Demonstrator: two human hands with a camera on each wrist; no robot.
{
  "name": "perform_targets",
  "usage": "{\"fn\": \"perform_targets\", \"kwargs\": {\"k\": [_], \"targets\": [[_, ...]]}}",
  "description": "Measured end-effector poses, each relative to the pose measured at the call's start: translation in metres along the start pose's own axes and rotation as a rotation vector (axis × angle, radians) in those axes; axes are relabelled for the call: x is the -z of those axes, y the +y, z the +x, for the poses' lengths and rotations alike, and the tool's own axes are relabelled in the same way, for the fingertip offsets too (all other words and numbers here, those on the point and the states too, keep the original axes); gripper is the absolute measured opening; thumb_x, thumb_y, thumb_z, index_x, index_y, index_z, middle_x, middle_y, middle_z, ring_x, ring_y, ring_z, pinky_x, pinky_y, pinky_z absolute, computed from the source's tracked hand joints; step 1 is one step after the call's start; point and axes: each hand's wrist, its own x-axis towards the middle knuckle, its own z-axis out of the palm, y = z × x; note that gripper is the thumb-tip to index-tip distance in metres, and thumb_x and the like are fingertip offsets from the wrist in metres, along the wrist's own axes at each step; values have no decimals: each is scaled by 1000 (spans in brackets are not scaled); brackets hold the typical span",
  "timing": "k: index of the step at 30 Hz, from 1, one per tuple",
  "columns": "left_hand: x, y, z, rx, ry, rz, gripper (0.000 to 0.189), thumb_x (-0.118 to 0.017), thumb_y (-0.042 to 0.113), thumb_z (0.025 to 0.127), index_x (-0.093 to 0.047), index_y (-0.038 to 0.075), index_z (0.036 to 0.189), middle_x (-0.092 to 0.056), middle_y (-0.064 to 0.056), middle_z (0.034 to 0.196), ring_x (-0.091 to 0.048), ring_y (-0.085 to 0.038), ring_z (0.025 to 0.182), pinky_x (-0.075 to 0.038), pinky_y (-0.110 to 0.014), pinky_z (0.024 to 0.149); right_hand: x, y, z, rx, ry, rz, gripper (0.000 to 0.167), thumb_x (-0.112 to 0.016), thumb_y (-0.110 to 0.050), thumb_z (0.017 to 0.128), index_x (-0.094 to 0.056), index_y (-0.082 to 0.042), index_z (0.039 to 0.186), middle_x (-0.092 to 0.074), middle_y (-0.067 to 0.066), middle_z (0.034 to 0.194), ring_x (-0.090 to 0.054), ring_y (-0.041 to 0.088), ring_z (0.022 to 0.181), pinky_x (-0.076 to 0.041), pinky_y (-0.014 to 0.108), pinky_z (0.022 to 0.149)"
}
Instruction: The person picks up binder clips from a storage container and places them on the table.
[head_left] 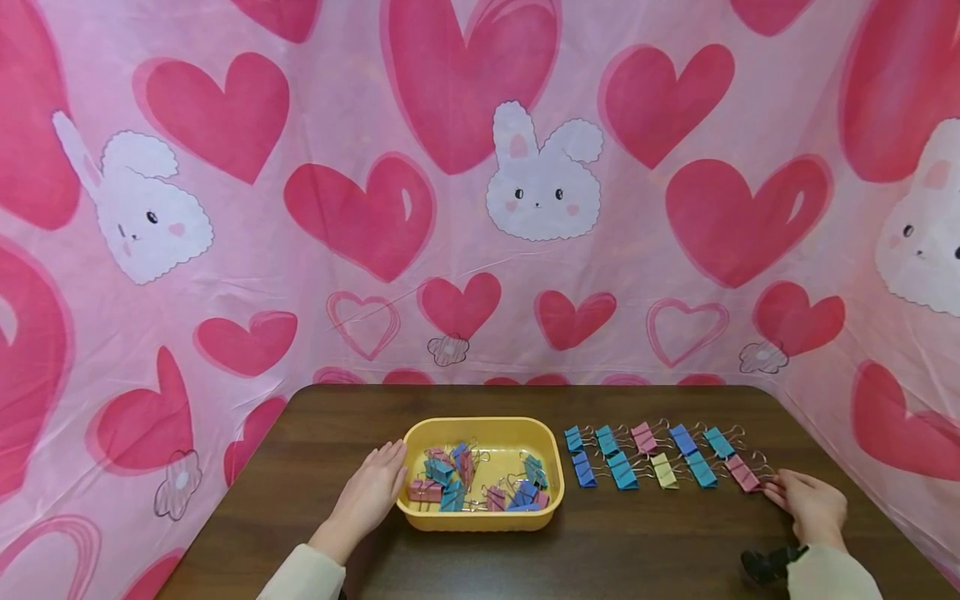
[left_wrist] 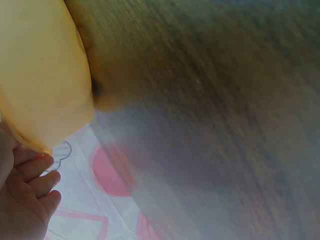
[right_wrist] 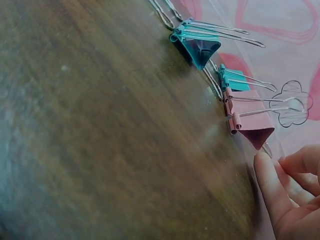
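My left hand lies against the left rim of a yellow plastic basin, fingers extended along it. Loose binder clips in pink, teal and blue lie in the basin. On the right, two rows of binder clips stand on the table. At the right end of the front row, my right hand pinches a wire handle of a pink binder clip. In the right wrist view, thumb and finger meet at the handle below the pink clip's body. Beside it is a teal clip.
Both rows on the dark wooden table run from the basin's right side toward my right hand, including a yellow clip and a blue clip. A pink curtain with hearts and rabbits hangs behind the table and along its sides.
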Motion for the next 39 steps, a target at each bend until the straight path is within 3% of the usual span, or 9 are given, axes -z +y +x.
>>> {"fn": "perform_targets", "kwargs": {"k": [3,12,17,20,27,34,37,38,39], "targets": [[0,0,0,4,-6,-5,45,-56,21,91,-50,-5,128,-48,-19,132,-40,-34,124,-27,-47,105,1,1,-1,-6,6,39,31,-47,0,90,-58,-12,64,-58,-6,55,-62,7,51,-54,25,55],[0,1,1,-7,-6,-3,44,-57,19,91,-51,-7,126,-49,-20,130,-42,-35,123,-28,-47,104,1,-7,-1,21,25,142,41,-52,-5,90,-61,-22,54,-60,-6,56,-62,8,51,-54,25,51],[-1,0,1,-19,8,8,43,-57,19,91,-52,-7,126,-49,-20,130,-42,-34,123,-28,-47,104,-2,-19,4,109,-26,129,21,-63,-14,87,-64,-22,67,-63,-8,64,-64,9,57,-54,26,53],[0,0,0,-30,19,17,42,-57,18,91,-53,-7,125,-50,-20,129,-43,-35,122,-28,-47,104,-12,-32,-3,159,-88,82,5,-67,-22,84,-64,-21,80,-64,-10,69,-65,9,60,-54,26,56],[-1,0,0,-30,15,23,42,-57,17,91,-53,-7,125,-50,-20,129,-43,-34,122,-29,-46,104,-53,-67,-39,311,-272,91,4,-65,-20,86,-66,-24,85,-67,-10,76,-66,8,64,-53,22,56],[0,0,0,-19,14,23,42,-57,19,91,-53,-6,125,-50,-20,129,-43,-35,122,-29,-46,104,-90,-77,-68,427,-431,24,11,-60,-16,90,-68,-23,94,-69,-9,79,-66,7,66,-53,18,61],[0,0,0,-21,19,22,42,-58,18,90,-53,-6,125,-50,-19,129,-43,-35,122,-28,-46,104,-105,-77,-76,469,-465,1,13,-60,-13,90,-67,-14,100,-69,-7,83,-66,10,68,-53,20,62],[0,0,0,-21,17,19,42,-57,19,90,-53,-6,125,-50,-19,129,-43,-35,122,-28,-46,104,-106,-66,-57,505,-477,-17,16,-60,-16,90,-66,-13,104,-69,-6,87,-67,11,70,-54,22,63],[0,0,0,-20,15,20,43,-57,19,90,-53,-6,125,-50,-19,129,-43,-35,122,-28,-46,104,-111,-66,-60,523,-476,-51,20,-61,-18,90,-64,-10,108,-69,-7,88,-67,11,71,-54,22,64]]}}
